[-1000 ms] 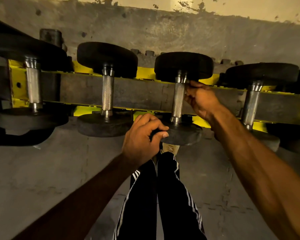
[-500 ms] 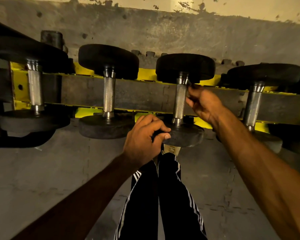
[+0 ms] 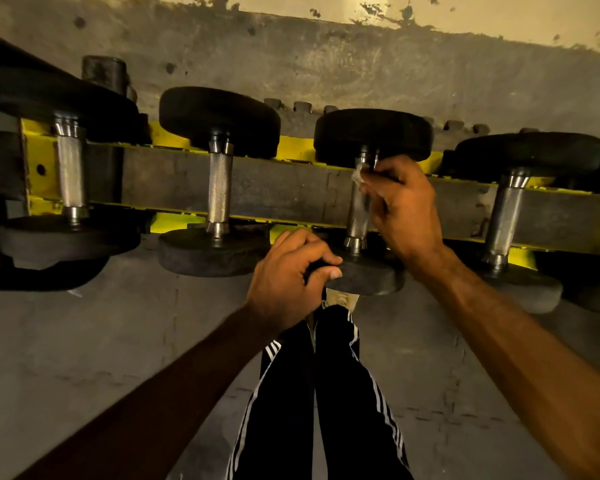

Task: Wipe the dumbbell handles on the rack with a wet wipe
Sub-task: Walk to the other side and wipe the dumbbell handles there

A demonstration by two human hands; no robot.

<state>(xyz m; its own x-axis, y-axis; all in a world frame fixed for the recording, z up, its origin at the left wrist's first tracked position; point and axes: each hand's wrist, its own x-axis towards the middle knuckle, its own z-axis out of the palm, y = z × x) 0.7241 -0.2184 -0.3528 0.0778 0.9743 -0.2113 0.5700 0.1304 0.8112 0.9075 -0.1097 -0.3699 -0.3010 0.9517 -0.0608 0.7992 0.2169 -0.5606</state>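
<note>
Several black dumbbells with knurled steel handles lie across a yellow and grey rack (image 3: 291,192). My left hand (image 3: 288,278) grips the near weight head of the third dumbbell (image 3: 371,271). My right hand (image 3: 402,206) is closed around the top of that dumbbell's handle (image 3: 355,216), pressing a small crumpled white wet wipe (image 3: 359,176) against the steel just under the far head (image 3: 373,136). Most of the wipe is hidden by my fingers.
To the left lie two more dumbbells with bare handles (image 3: 219,192) (image 3: 70,174); another handle (image 3: 504,216) is on the right. Behind the rack is a stained wall (image 3: 326,64). My legs in black striped trousers (image 3: 326,393) stand on the grey floor.
My right hand has closed over the handle's upper end and the wipe now shows at my fingertips. My left hand has kept its hold on the near head.
</note>
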